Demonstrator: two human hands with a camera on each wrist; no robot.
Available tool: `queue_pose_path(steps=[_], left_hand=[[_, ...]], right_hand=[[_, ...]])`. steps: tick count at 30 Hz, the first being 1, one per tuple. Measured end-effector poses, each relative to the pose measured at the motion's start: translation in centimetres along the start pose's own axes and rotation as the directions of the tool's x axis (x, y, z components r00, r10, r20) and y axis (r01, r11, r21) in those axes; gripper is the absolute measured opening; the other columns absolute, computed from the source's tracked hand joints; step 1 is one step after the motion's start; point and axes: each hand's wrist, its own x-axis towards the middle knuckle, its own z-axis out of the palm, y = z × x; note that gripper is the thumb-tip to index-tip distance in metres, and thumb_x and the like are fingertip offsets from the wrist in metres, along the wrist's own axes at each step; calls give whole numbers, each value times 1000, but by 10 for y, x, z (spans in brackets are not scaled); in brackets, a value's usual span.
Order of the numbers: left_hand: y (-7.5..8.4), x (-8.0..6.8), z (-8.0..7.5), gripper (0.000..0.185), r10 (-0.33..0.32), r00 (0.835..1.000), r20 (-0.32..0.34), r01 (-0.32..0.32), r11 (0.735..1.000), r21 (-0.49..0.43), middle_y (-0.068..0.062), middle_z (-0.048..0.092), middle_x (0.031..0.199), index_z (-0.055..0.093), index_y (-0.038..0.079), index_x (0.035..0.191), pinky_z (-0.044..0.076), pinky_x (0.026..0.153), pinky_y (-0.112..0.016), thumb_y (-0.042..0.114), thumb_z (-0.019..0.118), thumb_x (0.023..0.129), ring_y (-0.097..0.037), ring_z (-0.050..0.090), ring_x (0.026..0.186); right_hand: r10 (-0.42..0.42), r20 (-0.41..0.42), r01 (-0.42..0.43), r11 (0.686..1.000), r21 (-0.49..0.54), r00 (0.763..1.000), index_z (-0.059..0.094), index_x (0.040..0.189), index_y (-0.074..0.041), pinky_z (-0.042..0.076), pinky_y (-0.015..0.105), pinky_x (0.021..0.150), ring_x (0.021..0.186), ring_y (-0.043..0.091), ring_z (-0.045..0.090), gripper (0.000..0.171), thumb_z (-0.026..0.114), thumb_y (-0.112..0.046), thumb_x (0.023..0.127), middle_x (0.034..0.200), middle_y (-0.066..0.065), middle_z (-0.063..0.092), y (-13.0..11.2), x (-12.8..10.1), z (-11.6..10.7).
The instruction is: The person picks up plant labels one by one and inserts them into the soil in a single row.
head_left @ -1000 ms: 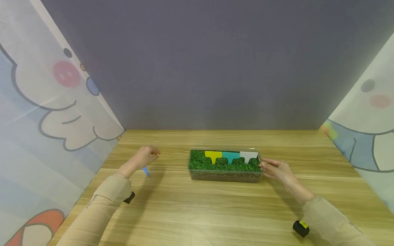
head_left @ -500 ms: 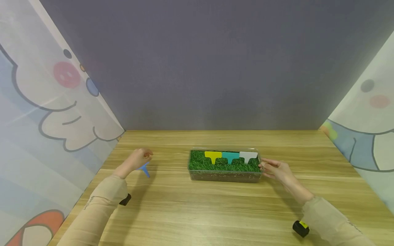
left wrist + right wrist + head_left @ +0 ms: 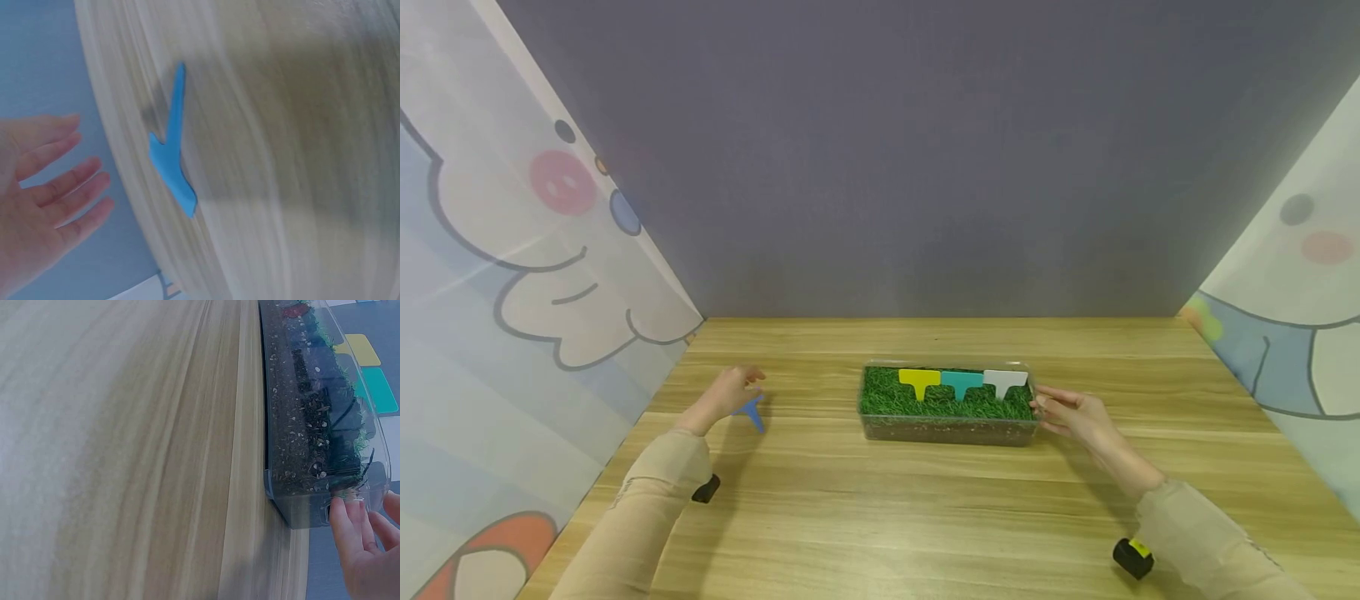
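My left hand hovers over a blue T-shaped plant label lying on the table at the left. In the left wrist view, the fingers of this hand are parted and hold nothing, apart from the label. A clear plastic planter box with dark soil and green grass stands near the table's middle. Yellow, teal and white labels stand in a row in its grass. My right hand touches the box's right end with nearly straight fingers.
The wooden table runs back to a dark grey panel. Cartoon-printed cloths flank it at the left and right. A black wrist camera hangs beneath the right sleeve.
My left hand has moved left and slightly down towards me, then nearly stopped by the blue label, uncovering more of it. The right hand and the planter box have stayed put.
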Motion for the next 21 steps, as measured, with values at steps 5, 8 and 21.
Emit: queue_pose_path(steps=[5, 8, 21], left_hand=[[-4, 1, 5, 34, -32, 999, 28, 32, 1000, 0, -33, 48, 110, 48, -13, 112, 42, 82, -54, 4, 54, 84, -47, 45, 102], [-6, 2, 7, 38, -39, 999, 32, 39, 999, 5, -35, 46, 111, 46, -15, 113, 40, 84, -54, 5, 57, 83, -49, 44, 104], [-16, 2, 11, 50, -96, 991, 96, 97, 995, -7, -36, 48, 107, 40, -20, 115, 39, 86, -55, 7, 63, 79, -50, 47, 100]], right_hand=[[4, -3, -4, 1000, 4, 1000, 39, 130, -2, 48, 28, 79, 87, 5, 61, 94, 75, -50, 58, 93, -10, 64, 1, 1, -1], [9, -6, -9, 1000, 2, 1000, 39, 131, -2, 48, 28, 80, 87, 5, 61, 95, 75, -50, 57, 93, -11, 64, 1, 1, 0], [20, -16, -20, 1000, -11, 1000, 36, 132, 0, 48, 27, 80, 85, 6, 61, 99, 74, -52, 57, 92, -10, 64, -2, -2, 3]])
